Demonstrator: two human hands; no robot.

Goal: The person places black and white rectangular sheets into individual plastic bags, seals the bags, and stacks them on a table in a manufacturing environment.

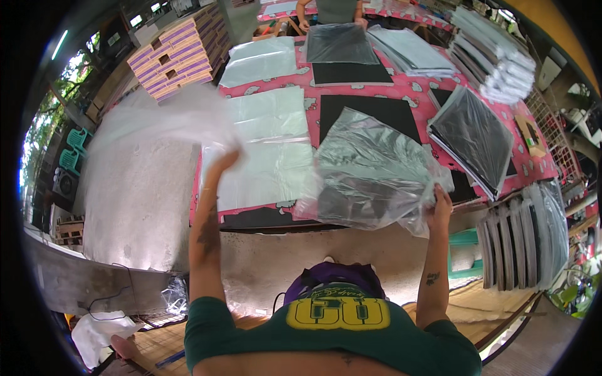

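Note:
My right hand (441,203) pinches the corner of a transparent plastic bag (376,169) near the table's front edge. The bag lies crumpled over dark sheets, partly covering a black board (370,113). Raised out to the left, my left hand (230,161) is smeared by motion. A blurred sheet of thin plastic film (160,119) trails from it above the floor. Beside that hand, a stack of flat plastic bags (269,144) rests on the pink patterned tablecloth (254,91).
Bagged black boards (476,141) are piled on the right, with more bagged boards (523,241) standing below. Wrapped bundles (492,56) stand at the far right, stacked cartons (182,56) at the far left. Across the table, a person (335,11) handles another plastic-covered black board (342,45).

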